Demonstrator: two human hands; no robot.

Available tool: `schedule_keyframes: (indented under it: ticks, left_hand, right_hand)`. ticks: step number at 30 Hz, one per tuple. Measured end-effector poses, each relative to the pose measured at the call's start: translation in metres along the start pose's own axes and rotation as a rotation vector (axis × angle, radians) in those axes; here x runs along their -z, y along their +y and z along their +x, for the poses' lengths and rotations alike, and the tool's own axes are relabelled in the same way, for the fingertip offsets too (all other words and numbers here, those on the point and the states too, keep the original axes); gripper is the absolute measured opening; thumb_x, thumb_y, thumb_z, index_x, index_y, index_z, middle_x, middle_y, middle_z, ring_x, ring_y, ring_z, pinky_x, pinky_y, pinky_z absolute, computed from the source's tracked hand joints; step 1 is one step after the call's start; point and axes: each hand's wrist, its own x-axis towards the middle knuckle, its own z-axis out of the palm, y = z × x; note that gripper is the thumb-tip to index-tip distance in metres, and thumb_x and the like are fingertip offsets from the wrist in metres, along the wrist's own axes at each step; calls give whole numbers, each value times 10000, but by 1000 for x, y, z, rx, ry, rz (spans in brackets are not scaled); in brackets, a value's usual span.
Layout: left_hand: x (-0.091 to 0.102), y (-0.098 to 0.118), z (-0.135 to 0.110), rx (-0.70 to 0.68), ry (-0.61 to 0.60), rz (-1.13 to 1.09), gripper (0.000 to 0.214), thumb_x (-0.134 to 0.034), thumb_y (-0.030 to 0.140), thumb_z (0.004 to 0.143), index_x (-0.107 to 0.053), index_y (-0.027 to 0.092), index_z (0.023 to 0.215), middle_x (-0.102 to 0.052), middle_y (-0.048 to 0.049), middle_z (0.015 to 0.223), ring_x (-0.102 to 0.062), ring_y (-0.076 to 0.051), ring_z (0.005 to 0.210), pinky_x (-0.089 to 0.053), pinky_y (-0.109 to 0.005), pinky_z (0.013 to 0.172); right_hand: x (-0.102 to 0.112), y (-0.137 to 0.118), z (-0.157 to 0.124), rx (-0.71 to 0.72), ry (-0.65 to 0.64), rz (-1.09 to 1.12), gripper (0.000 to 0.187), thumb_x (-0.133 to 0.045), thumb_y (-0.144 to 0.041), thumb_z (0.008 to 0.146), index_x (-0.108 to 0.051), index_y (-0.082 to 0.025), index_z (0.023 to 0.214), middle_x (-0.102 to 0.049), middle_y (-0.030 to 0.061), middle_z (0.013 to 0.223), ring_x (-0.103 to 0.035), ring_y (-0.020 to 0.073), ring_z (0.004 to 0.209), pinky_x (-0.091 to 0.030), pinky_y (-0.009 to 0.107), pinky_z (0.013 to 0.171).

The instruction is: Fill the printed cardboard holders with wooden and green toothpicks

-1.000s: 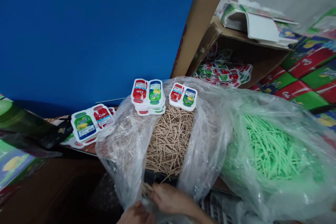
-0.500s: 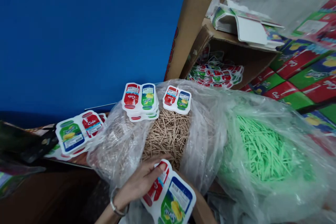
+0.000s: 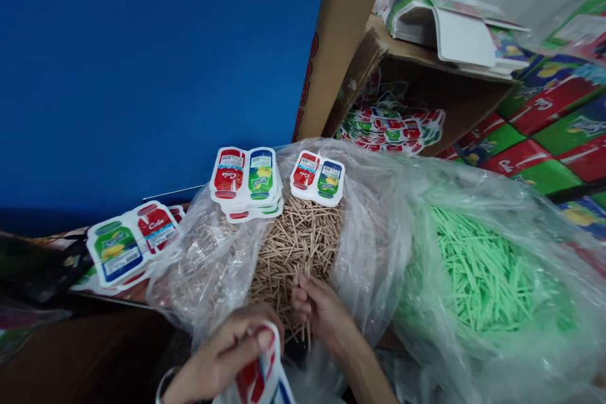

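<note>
My left hand (image 3: 227, 350) is closed on a printed bottle-shaped card (image 3: 259, 380) at the bottom edge, tilted so only part of it shows. My right hand (image 3: 318, 310) pinches a small bunch of brown wooden sticks at the near edge of the stick pile (image 3: 296, 246), which lies in an open clear plastic bag (image 3: 208, 265). On the far side of the pile rest a stack of the same red and green cards (image 3: 246, 180) and one more card pair (image 3: 318, 178).
A second clear bag with green sticks (image 3: 483, 271) lies to the right. More cards (image 3: 125, 243) lie at the left. An open cardboard box (image 3: 426, 85) behind holds many cards. Printed cartons (image 3: 549, 126) stack at the right. A blue panel (image 3: 156, 63) stands behind.
The card in my left hand has dropped lower and turned on edge. My right hand has come up into the brown stick pile and closed on some sticks.
</note>
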Motion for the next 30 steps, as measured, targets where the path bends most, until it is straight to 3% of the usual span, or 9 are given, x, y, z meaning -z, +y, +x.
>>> schedule_keyframes:
  ticks: [2,5,8,15,19,24,26,28,30]
  left_hand:
    - [-9,3,-2,-36,-210,261,284,-407,269,915,-621,160,763,-635,-29,770,-565,-145,736,-413,-225,696]
    - [-30,-1,3,-50,-360,527,147,-502,149,858,-631,177,794,-680,-12,784,-605,-137,743,-426,-193,690]
    - [-42,-9,11,-13,-316,614,113,-534,131,825,-635,175,801,-704,-18,815,-633,-153,767,-443,-211,721]
    - [-36,-16,11,-33,-318,601,173,-514,152,818,-644,174,706,-714,-10,733,-646,-164,691,-443,-226,654]
    - [-38,-16,11,38,-238,500,155,-504,148,825,-646,169,766,-708,-19,798,-632,-158,754,-449,-231,722]
    - [-19,-4,-6,93,-151,431,266,-404,239,904,-599,186,730,-640,-3,711,-587,-135,671,-442,-213,657]
    - [0,1,-25,110,-71,372,273,-396,298,913,-611,202,774,-638,-5,720,-591,-143,678,-448,-222,668]
    - [22,0,-49,89,100,310,230,-449,362,887,-628,222,852,-674,-18,803,-609,-171,739,-460,-239,691]
    - [41,-10,-70,117,203,186,357,-435,434,877,-594,206,652,-630,-7,634,-584,-161,612,-463,-242,605]
  right_hand:
    - [-8,-10,4,18,15,76,338,-756,-389,627,-534,-167,751,-400,-101,555,-320,23,426,-302,154,426]
    - [-21,-12,9,36,24,135,366,-770,-401,594,-533,-171,750,-412,-96,565,-341,30,450,-326,164,460]
    - [-28,-1,8,20,16,124,387,-719,-485,635,-552,-171,788,-424,-87,565,-376,48,459,-362,196,492]
    - [-20,21,-2,88,-28,-230,360,-652,-511,709,-554,-178,805,-502,-50,632,-528,113,596,-402,258,630]
    - [-11,21,-1,106,-94,-227,372,-631,-527,724,-556,-177,827,-497,-47,643,-542,120,626,-406,268,663]
    - [6,7,0,157,46,-237,417,-638,-573,690,-535,-185,801,-418,-79,579,-372,57,458,-312,202,477]
    - [12,7,-4,157,72,-359,408,-585,-589,728,-530,-191,803,-398,-78,570,-334,59,436,-285,201,439]
    - [15,14,-9,185,64,-559,373,-488,-567,808,-531,-200,861,-451,-51,602,-407,89,474,-334,220,463]
    - [13,27,-13,214,32,-855,292,-387,-451,896,-522,-200,962,-561,10,720,-543,145,635,-411,261,581]
